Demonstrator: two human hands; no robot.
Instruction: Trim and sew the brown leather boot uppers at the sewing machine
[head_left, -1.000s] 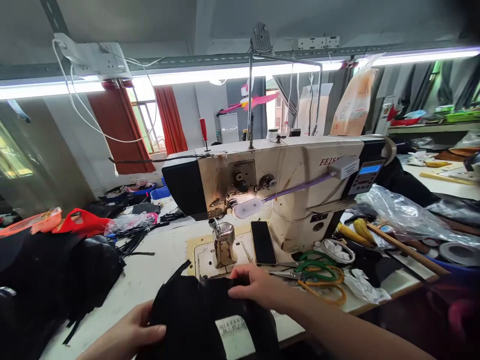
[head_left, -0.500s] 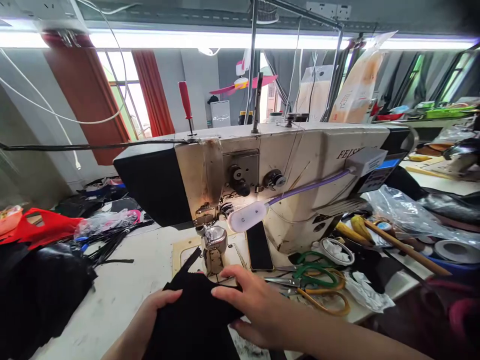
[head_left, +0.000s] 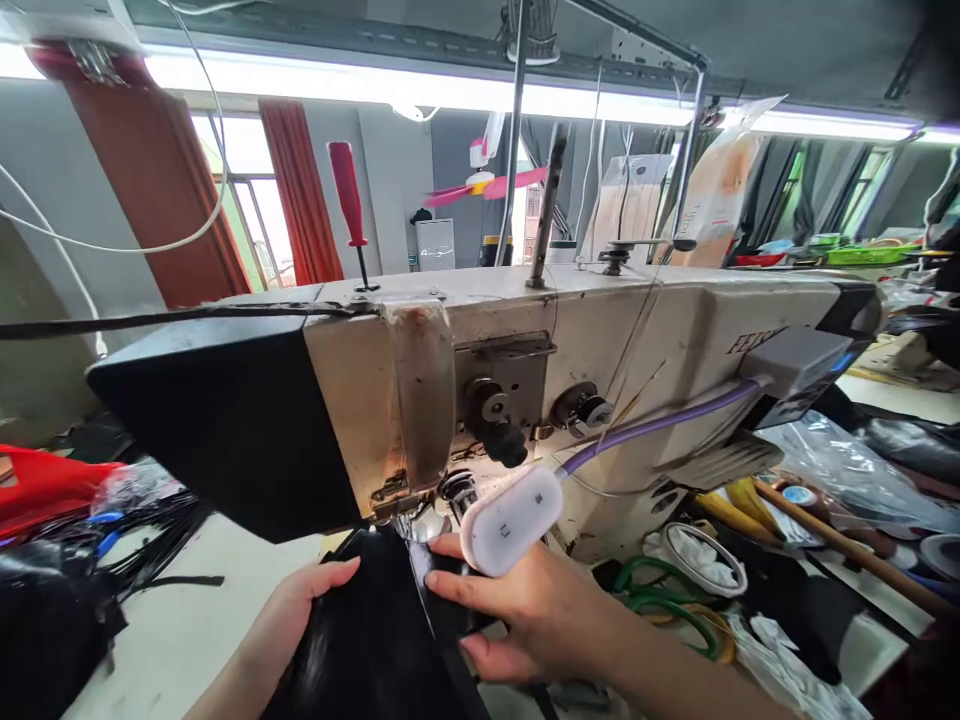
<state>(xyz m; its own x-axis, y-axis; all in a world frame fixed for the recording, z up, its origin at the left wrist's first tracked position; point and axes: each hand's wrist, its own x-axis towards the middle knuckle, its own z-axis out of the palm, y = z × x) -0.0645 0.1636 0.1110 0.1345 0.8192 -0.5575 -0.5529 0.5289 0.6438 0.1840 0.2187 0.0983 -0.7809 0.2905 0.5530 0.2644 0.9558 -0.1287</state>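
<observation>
A black piece of material, slightly shiny, runs up under the head of the sewing machine. My left hand grips its left edge, thumb on top and the other fingers hidden underneath. On the right side, my right hand holds the piece with fingertips pressed beside a pale grey strip near the presser foot. A white clip lamp on a purple stem covers part of that hand. The needle cannot be made out behind the machine's parts.
Green-handled scissors lie right of my forearm, near an oval white-rimmed container. A red screwdriver stands on the machine. Black cords and a red bag lie at left. A wooden stick lies at right.
My view has come closer to the machine. The black piece has moved up under the machine head, both hands with it, and now shows a shiny face and a pale strip.
</observation>
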